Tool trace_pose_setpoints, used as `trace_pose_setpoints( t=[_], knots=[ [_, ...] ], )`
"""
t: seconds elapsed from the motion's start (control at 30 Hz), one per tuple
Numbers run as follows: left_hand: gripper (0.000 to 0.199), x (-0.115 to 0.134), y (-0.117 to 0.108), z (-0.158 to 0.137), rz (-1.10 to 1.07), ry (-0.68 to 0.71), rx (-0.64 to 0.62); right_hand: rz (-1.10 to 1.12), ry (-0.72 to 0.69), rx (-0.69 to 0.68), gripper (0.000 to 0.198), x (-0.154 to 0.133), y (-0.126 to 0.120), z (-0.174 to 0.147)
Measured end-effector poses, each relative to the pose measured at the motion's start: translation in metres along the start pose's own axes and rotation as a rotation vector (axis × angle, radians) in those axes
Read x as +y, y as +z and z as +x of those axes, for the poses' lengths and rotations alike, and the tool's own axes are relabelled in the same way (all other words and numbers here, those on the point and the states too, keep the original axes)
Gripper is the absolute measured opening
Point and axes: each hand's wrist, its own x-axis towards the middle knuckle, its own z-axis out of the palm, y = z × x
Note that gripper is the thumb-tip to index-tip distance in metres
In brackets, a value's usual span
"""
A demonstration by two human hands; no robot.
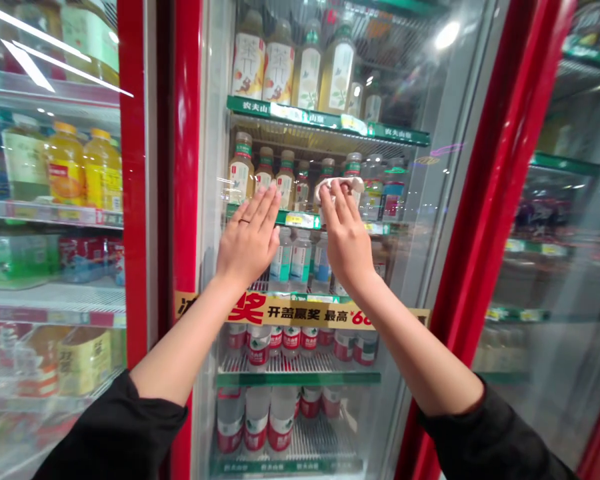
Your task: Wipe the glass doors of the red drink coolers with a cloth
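The glass door [423, 260] of a red-framed drinks cooler fills the middle of the view. My left hand [249, 240] lies flat against the glass, fingers stretched upward, with a ring on one finger and nothing held. To its right, my right hand [349, 240] presses a crumpled white cloth [356, 183] to the pane. Most of the cloth is hidden under the fingers; its edge shows above the fingertips. Behind the glass stand shelves of bottled drinks, including tea bottles [280, 63] at the top.
A yellow banner [300, 313] with Chinese lettering crosses the door below my hands. Red door frames [186, 167] stand on both sides. Another cooler with orange drink bottles [66, 167] is at the left, and a further glass door [545, 267] is at the right. Lights reflect in the glass.
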Motion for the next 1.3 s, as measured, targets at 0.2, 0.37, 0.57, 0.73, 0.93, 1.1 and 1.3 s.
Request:
trace_pose_setpoints(
  t=[0.2, 0.37, 0.57, 0.73, 0.93, 1.1, 1.3],
  knots=[
    [0.077, -0.004, 0.006, -0.004, 0.025, 0.053, 0.08, -0.006, -0.101, 0.019, 0.074, 0.008, -0.004, 0.023],
    [0.085, -0.005, 0.011, -0.005, 0.052, 0.068, 0.14, -0.025, 0.009, 0.067, 0.077, 0.0, 0.001, 0.003],
    [0.091, -0.005, 0.014, -0.005, 0.036, 0.077, 0.158, -0.001, -0.096, -0.003, 0.072, -0.033, 0.009, 0.023],
    [0.094, -0.005, 0.014, -0.006, 0.056, 0.088, 0.181, 0.027, -0.164, 0.023, 0.064, -0.022, 0.001, 0.054],
    [0.089, -0.002, 0.015, -0.008, 0.058, 0.074, 0.222, 0.061, -0.1, 0.045, 0.077, -0.021, 0.01, 0.025],
    [0.086, -0.003, 0.014, -0.012, 0.064, -0.112, 0.278, 0.051, -0.189, 0.0, 0.067, -0.04, 0.012, 0.049],
    [0.082, -0.003, 0.016, -0.011, 0.068, -0.192, 0.277, 0.05, -0.115, 0.057, 0.075, -0.036, 0.01, 0.06]
  ],
)
